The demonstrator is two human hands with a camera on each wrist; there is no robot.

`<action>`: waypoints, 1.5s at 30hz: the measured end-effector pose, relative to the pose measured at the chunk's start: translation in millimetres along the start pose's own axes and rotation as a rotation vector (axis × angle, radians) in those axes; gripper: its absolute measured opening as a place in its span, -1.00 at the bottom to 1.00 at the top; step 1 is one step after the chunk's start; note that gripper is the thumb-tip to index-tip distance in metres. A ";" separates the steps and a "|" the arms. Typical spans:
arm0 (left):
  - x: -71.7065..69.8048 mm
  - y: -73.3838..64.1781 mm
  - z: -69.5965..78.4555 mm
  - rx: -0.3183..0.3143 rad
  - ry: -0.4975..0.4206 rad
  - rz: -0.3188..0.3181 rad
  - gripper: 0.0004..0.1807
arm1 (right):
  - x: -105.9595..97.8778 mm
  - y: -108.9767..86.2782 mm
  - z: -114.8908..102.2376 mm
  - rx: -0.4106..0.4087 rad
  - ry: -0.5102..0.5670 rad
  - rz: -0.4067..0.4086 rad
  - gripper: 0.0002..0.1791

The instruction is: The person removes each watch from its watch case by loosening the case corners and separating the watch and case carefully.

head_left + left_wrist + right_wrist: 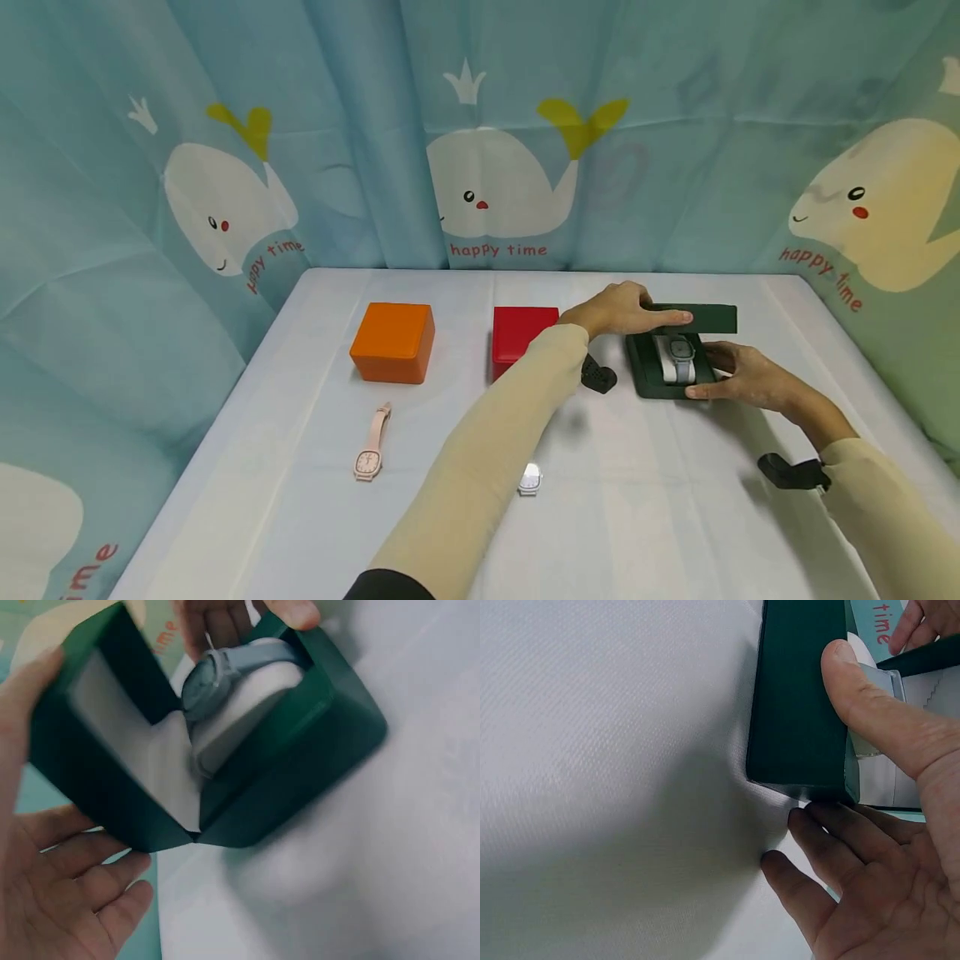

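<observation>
A green watch box [647,379] stands on the table at the right with its lid [712,319] raised. Inside, a watch with a grey-blue strap [682,352] is wrapped around a white cushion [255,701]. My left hand [617,310] holds the lid from its left side, thumb along the front and fingers behind. My right hand [753,382] grips the base at its right front corner; in the right wrist view the thumb lies over the front wall's top edge and the fingers are at the side.
An orange box [392,342] sits at the left, a red box [517,333] in the middle, partly behind my left sleeve. A pink watch [370,457] lies in front of the orange box. Another watch [529,478] with a white face is half covered by the left forearm. A patterned curtain [360,167] hangs behind.
</observation>
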State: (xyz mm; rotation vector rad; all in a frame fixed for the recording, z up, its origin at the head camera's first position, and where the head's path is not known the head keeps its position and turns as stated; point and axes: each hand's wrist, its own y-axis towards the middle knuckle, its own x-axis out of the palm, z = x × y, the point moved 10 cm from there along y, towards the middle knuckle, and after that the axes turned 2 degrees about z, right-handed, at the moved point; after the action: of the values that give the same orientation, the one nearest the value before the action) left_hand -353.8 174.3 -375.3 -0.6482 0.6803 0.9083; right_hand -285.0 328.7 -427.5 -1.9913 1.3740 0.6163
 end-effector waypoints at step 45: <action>-26.4 -67.4 66.3 0.438 0.336 0.554 -0.26 | -15.4 -4.8 -49.1 -0.269 -0.147 0.184 -0.19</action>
State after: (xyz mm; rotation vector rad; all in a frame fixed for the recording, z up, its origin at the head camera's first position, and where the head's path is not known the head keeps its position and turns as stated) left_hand -290.9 180.0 -300.1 -0.2128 1.3598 1.1169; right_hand -284.7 304.3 -382.0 -1.9889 1.4553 1.0593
